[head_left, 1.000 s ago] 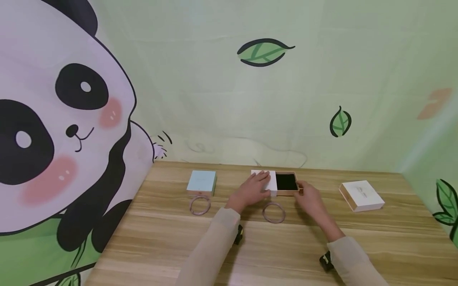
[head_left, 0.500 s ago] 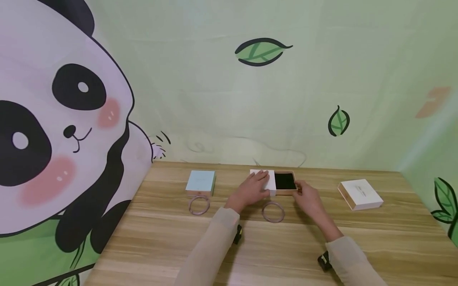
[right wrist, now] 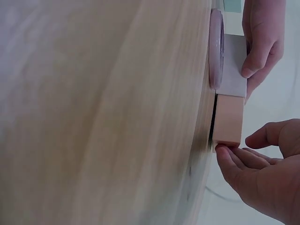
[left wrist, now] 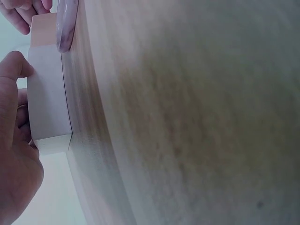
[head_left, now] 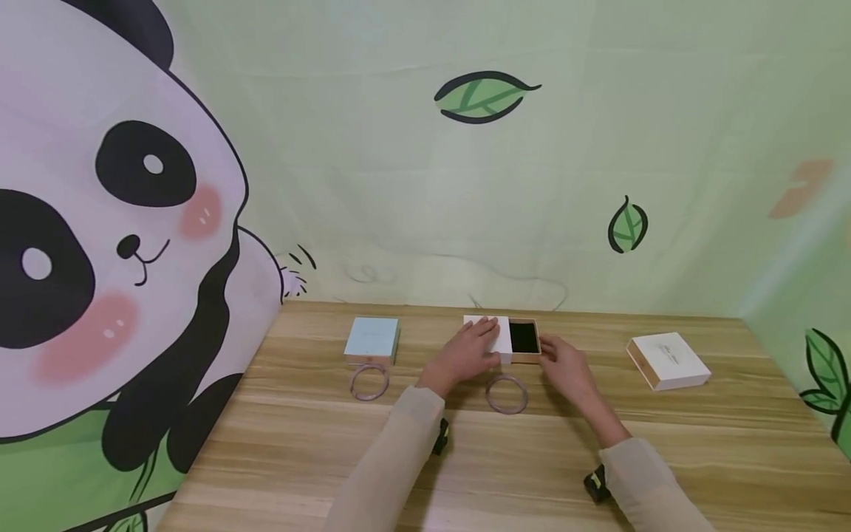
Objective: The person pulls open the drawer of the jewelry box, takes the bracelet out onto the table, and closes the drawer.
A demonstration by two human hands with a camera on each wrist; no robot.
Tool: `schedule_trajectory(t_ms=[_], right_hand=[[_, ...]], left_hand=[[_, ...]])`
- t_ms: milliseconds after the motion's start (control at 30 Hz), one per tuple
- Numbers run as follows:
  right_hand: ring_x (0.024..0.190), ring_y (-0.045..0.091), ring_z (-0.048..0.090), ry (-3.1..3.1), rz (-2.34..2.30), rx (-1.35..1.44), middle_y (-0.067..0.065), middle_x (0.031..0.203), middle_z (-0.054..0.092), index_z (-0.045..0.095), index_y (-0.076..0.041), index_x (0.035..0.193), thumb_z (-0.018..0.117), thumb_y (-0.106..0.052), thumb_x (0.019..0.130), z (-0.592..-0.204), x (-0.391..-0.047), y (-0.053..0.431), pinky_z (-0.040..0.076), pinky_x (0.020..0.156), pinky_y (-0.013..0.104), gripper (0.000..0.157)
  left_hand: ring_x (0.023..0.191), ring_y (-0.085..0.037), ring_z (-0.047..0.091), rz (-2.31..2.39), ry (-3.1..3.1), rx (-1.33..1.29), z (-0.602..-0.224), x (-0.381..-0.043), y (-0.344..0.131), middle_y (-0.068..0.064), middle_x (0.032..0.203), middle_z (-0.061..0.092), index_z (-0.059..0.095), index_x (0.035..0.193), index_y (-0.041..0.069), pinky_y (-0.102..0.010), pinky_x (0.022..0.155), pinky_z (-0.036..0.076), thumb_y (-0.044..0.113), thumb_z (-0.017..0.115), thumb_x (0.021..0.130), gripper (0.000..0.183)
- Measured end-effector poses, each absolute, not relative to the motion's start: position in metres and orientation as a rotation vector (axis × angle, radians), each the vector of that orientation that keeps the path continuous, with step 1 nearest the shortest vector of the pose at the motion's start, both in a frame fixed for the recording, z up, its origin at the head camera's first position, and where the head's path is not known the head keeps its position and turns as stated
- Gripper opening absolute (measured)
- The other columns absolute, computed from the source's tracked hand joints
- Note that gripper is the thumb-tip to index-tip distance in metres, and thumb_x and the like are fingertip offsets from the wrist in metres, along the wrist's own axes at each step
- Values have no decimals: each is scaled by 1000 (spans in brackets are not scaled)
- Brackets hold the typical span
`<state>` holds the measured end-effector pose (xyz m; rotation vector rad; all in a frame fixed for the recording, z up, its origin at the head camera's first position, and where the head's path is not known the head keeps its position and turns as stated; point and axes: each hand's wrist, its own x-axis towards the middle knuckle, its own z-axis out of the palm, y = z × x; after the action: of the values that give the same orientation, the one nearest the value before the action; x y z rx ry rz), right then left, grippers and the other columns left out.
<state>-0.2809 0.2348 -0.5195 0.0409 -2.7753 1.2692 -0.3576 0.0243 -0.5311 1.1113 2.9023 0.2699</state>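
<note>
A white drawer-style gift box (head_left: 503, 347) lies near the back of the table, its pink tray (head_left: 528, 360) with a black inside (head_left: 524, 338) sticking partly out to the right. My left hand (head_left: 465, 352) holds the white sleeve, fingers across its top and the bent thumb at its front edge, as the left wrist view shows. Fingertips of my right hand (right wrist: 262, 178) touch the tray's right end (right wrist: 227, 143), its thumb held apart from it. Just in front of the box lies a pale purple bangle (head_left: 507, 394).
To the left stands a light blue box (head_left: 372, 338) with a second bangle (head_left: 369, 383) in front. Another white box (head_left: 668, 360) sits at an angle on the right. Behind the wooden table (head_left: 518, 473) hangs a green panda-print backdrop (head_left: 372, 162).
My right hand has moved left and the tray has slid further into the sleeve, so less of its black inside shows. My left hand has stayed on the sleeve.
</note>
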Motion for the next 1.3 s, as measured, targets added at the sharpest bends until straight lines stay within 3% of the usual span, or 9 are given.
schedule_trajectory(t_ms=[633,900,1133,1300], right_hand=[[134,42,50,-2649,1786,136,33,140,51,41,18,144,47,8,98,-528,-296,202,43,109,47,48],[134,47,48,-2650,1865,238,38,143,46,36,21,145,48,5,101,-522,-293,208,47,107,48,49],[130,46,54,-2735,1665,263,33,139,54,47,17,141,51,-4,104,-513,-287,215,48,106,51,43],[126,46,56,-2814,1518,260,32,137,57,53,13,138,50,-5,104,-509,-280,220,48,104,54,39]], left_hand=[[154,-23,23,291,2881,1118,-531,-358,25,-7,166,29,36,157,4,-37,126,16,34,49,106,61],[153,-24,25,283,2888,1139,-532,-360,25,-7,165,31,37,156,3,-36,126,17,34,51,105,61],[154,-24,24,248,2874,1134,-528,-359,24,-7,166,29,36,157,4,-35,126,17,35,57,103,66],[154,-24,23,251,2875,1125,-529,-358,23,-8,166,28,35,157,3,-35,126,17,28,57,101,65]])
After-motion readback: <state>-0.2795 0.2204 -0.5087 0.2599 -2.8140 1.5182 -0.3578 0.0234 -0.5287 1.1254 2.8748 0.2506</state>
